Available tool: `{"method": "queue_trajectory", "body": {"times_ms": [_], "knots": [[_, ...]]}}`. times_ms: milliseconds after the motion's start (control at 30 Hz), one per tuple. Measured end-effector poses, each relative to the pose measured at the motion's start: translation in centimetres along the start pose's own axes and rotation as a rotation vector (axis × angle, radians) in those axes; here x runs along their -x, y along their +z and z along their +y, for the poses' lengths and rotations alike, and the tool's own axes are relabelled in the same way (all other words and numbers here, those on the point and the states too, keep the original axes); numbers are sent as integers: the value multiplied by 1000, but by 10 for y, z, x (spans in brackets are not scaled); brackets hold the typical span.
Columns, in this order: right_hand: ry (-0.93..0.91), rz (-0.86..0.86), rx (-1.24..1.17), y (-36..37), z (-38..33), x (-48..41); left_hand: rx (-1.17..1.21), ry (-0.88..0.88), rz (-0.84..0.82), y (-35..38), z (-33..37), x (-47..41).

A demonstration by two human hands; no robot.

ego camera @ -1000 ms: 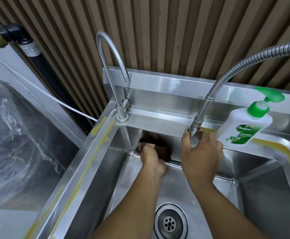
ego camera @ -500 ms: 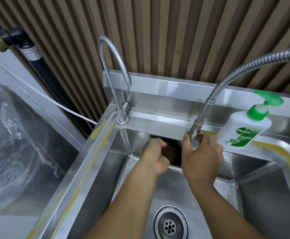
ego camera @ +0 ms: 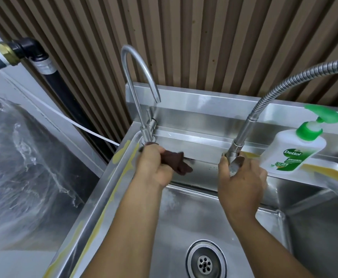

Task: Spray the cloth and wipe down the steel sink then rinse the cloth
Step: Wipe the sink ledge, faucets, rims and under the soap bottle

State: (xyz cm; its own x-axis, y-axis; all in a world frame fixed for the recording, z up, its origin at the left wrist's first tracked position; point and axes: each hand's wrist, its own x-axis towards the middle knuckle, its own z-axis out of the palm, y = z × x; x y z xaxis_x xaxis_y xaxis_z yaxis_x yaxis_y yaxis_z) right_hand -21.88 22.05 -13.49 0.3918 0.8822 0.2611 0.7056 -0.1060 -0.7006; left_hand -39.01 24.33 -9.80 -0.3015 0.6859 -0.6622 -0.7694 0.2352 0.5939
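My left hand (ego camera: 154, 167) grips a dark brown cloth (ego camera: 176, 162), which it holds against the back rim of the steel sink (ego camera: 194, 141), right by the base of the slim gooseneck tap (ego camera: 138, 93). My right hand (ego camera: 242, 179) is wrapped around the spray head (ego camera: 235, 164) at the end of the flexible metal hose (ego camera: 268, 97), held at the back edge of the basin. No water stream is visible. The drain (ego camera: 205, 262) lies below between my forearms.
A white Dettol pump bottle (ego camera: 296, 151) with a green top stands on the rim just right of my right hand. A second basin (ego camera: 314, 227) adjoins on the right. Plastic-wrapped bulk (ego camera: 23, 167) and a black pipe (ego camera: 51, 81) sit at left; slatted wall behind.
My left hand has lifted the cloth from the basin's back wall up to the rim and leftward toward the gooseneck tap's base. My right hand has stayed on the spray head.
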Motion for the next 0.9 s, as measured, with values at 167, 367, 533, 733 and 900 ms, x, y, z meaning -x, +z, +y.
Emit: {"method": "queue_trajectory", "body": {"times_ms": [167, 367, 533, 733, 900], "knots": [[-5, 4, 3, 0, -1, -1, 102, 37, 181, -8, -32, -22], [7, 4, 11, 1, 0, 0, -42, -1, 69, -1, -34, -9], [-2, 20, -4, 0, -2, 1, 54, 32, 123, 9, -22, -10], [-11, 34, 5, 0, -1, 2, -78, -169, 6, 23, -85, -7], [-3, 26, 24, 0, -1, 1, 58, -34, 73, 30, -63, 10]]}}
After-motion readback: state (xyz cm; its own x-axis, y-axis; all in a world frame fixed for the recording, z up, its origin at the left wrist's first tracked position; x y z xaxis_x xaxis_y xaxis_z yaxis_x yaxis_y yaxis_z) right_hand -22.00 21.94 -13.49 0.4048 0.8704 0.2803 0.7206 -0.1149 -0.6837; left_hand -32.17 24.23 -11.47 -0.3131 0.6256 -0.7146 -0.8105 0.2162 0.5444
